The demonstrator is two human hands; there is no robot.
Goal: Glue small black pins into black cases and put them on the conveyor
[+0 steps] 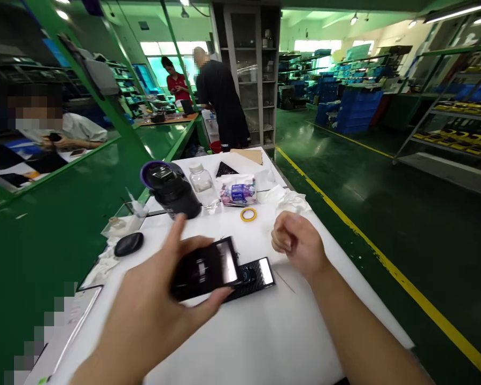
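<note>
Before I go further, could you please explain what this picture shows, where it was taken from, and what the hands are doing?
There is no machine here: a camera worn on a person's head looks down at their own two bare hands over a white table. The left hand holds a flat black device above a similar black part lying on the table. The right hand is curled into a loose fist, holding nothing that I can see. Behind them stand a black bottle, a clear bottle and a yellow tape ring. Other people work farther back.

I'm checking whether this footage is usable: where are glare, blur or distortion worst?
In the head view, glare whitens the glossy black panel held by the left hand; ceiling lights streak the green floor; shelving at the frame edges leans from wide-angle distortion; the right hand looks slightly soft.
</note>
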